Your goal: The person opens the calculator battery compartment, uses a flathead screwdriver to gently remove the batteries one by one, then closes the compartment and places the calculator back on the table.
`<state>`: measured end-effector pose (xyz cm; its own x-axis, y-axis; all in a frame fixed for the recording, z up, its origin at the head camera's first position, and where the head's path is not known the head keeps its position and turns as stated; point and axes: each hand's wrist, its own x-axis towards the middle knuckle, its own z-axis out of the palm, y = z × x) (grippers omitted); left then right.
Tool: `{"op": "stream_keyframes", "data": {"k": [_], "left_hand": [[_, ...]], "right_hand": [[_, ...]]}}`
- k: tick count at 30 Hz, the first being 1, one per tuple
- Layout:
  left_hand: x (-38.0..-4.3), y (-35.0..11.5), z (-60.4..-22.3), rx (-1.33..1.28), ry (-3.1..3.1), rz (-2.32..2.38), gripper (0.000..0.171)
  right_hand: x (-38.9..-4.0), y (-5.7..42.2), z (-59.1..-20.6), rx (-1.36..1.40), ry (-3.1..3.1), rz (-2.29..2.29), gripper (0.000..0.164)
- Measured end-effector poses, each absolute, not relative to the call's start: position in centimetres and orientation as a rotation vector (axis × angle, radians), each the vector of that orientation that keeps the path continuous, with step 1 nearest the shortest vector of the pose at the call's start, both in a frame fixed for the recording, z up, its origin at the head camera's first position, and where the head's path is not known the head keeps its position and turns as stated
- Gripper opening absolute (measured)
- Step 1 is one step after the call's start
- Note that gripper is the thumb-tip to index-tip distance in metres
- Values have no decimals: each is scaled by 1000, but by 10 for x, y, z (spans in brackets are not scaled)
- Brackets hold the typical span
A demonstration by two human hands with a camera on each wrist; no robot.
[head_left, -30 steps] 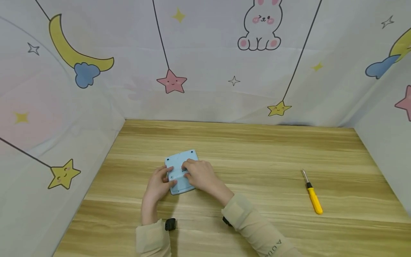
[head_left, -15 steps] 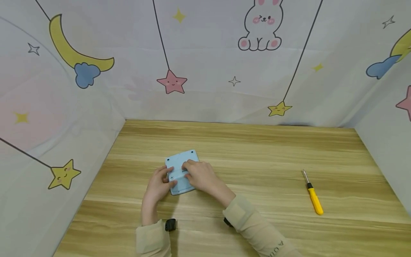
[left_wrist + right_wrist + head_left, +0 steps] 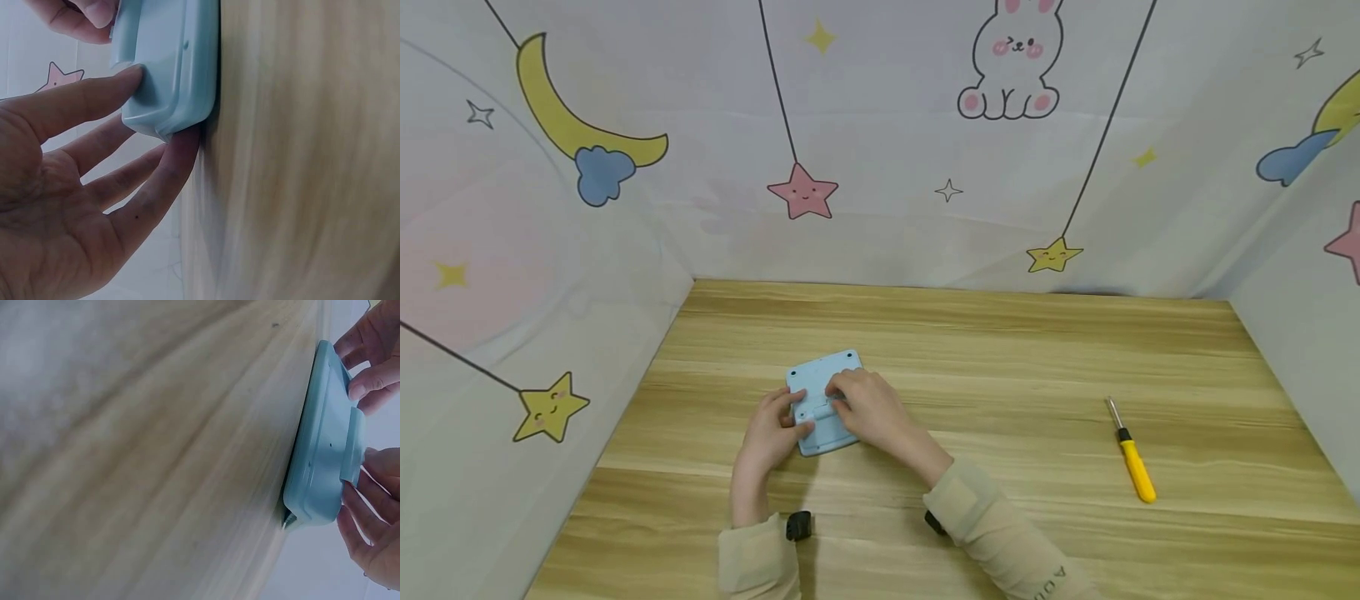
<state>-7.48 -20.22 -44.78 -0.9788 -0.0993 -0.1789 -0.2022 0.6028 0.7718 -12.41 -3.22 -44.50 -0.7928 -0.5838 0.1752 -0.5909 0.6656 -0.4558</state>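
A light blue calculator [image 3: 823, 367] lies back side up on the table, with dark screw holes at its corners and a raised ridge [image 3: 354, 447] across its back. My left hand [image 3: 769, 429] grips its left edge; in the left wrist view the thumb [image 3: 119, 87] presses on top and a finger reaches under the side. Over the middle of the back, my right hand [image 3: 872, 410] bends its fingers and pinches a small light blue battery cover [image 3: 822, 406], largely hidden by the fingertips. Other right-hand fingers touch the calculator's right side in the right wrist view.
A screwdriver [image 3: 1135, 467] with a yellow handle lies on the right of the wooden table [image 3: 1000, 367], its tip pointing away. Printed cloth walls [image 3: 887, 242] with stars, moons and a rabbit stand along the back and both sides.
A dark slot seen under my right fingertips earlier is now covered by light blue. My right hand has shifted very slightly; the left hand and calculator keep their places.
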Motion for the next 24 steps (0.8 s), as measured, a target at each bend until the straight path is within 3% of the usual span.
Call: {"op": "stream_keyframes", "data": {"k": [24], "left_hand": [[-75, -203, -449, -247, 2706, 1313, 52]], "right_hand": [[-123, -34, -443, 998, -2731, 742, 7]]}}
